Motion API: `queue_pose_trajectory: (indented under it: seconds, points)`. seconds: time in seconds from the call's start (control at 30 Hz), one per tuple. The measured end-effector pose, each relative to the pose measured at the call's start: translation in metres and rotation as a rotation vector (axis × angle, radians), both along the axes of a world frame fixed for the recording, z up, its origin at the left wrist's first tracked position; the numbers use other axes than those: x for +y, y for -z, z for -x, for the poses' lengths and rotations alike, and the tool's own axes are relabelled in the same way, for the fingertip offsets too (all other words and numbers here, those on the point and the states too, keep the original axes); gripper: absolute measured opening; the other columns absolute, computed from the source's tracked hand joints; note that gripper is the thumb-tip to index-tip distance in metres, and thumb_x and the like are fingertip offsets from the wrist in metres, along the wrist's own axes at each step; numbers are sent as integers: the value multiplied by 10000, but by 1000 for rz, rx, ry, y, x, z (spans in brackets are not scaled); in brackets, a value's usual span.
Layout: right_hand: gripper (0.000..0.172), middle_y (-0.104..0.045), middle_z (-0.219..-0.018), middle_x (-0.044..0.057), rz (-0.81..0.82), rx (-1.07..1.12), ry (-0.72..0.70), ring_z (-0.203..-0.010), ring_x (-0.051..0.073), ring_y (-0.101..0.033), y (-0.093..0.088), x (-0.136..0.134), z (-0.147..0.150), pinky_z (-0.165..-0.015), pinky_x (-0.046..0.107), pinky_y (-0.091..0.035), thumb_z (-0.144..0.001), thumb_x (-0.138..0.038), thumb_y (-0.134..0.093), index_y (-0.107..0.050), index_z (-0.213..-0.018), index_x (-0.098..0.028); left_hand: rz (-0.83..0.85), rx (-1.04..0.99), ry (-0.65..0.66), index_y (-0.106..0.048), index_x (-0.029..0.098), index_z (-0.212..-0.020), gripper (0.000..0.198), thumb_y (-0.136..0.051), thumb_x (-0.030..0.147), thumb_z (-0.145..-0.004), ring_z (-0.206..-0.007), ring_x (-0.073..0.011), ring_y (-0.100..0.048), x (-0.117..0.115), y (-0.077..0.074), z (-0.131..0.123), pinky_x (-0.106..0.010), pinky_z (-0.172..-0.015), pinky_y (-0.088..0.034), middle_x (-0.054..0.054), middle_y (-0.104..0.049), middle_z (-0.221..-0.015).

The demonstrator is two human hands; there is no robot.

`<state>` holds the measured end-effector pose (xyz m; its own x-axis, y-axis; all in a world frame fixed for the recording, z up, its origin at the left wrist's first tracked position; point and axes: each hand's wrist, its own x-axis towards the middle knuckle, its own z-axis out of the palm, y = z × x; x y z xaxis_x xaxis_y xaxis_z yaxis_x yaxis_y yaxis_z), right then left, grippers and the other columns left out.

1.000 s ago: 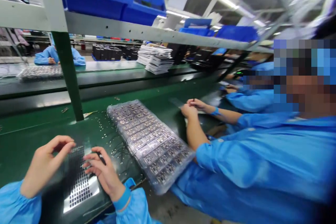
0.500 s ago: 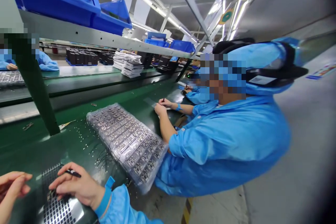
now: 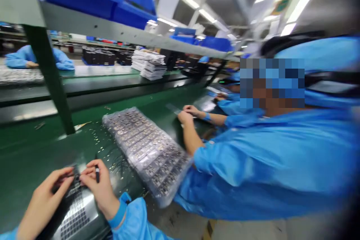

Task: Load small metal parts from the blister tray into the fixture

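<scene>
My left hand [image 3: 49, 197] is closed in a pinch above a sheet with a grid of small dark pieces [image 3: 75, 215]. My right hand [image 3: 101, 183] comes close to its fingertips from the other side. A thin black pen-like tool [image 3: 97, 174] is tucked between my right fingers, pointing upward. Something small and dark sits between the two sets of fingertips, too small and blurred to name. To the right lies a clear plastic tray [image 3: 144, 155] with rows of small metallic parts in its pockets.
A co-worker in a blue smock [image 3: 261, 165] sits close on the right, hands over the bench. Tiny bits [image 3: 105, 150] are scattered beside the tray. A green post [image 3: 54, 82] carries a shelf with blue bins [image 3: 78, 0]. White stacks [image 3: 149, 63] stand beyond.
My left hand has moved right and my right hand has turned upward, so their fingertips now meet over the gridded sheet. The view has swung slightly left.
</scene>
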<state>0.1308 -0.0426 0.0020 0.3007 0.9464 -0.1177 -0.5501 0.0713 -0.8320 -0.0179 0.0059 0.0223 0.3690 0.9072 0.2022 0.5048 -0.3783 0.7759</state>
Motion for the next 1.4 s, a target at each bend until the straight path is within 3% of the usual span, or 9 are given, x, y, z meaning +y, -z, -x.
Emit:
queue_pose_trajectory:
  seconds: [0.1,0.3,0.43,0.73,1.1,1.4]
  points:
    - [361,-638,-714,-34,10,-74,-51,-614,104,-597,-5,-8,-2,-655,244,-500,-647,-261,-774,-526,-902,-200,260,-87,23,-672,177,-962,397,-548,507,-780,-787,-206,-674,-9,-5,-9,-290,-701,-550,-71,-715,-938]
    - [344,-640,-767,-15,19,-222,-145,-688,120,-615,1,-14,-5,-705,254,-503,-720,-299,-741,-497,-944,-204,394,-202,13,-660,132,-848,295,-545,398,-792,-633,-145,-597,-13,-7,-12,-249,-614,-492,-46,-667,-730]
    - [349,-625,-783,-12,45,-259,-230,-681,120,-608,1,-17,-6,-700,254,-499,-732,-310,-731,-509,-977,-199,483,-217,52,-652,117,-834,284,-546,378,-796,-601,-119,-551,-13,-6,-10,-236,-594,-464,-44,-654,-750]
    - [322,-611,-749,-12,89,-288,-310,-652,125,-589,1,-19,-6,-574,226,-515,-724,-293,-732,-527,-955,-202,452,-152,80,-666,126,-841,226,-568,323,-793,-614,-113,-521,-15,-3,-10,-216,-576,-426,-33,-644,-747]
    - [360,-599,-763,-7,68,-314,-293,-686,137,-606,3,-18,-5,-592,248,-555,-712,-306,-744,-517,-972,-207,487,-240,-13,-644,122,-798,208,-601,323,-764,-577,-112,-540,-15,-4,-10,-222,-570,-442,-16,-616,-655]
    - [370,-609,-777,-4,73,-323,-271,-708,144,-613,5,-18,-6,-628,265,-549,-709,-319,-746,-519,-980,-212,451,-215,15,-620,136,-812,180,-576,309,-787,-594,-116,-579,-16,-7,-9,-216,-572,-461,-9,-623,-665]
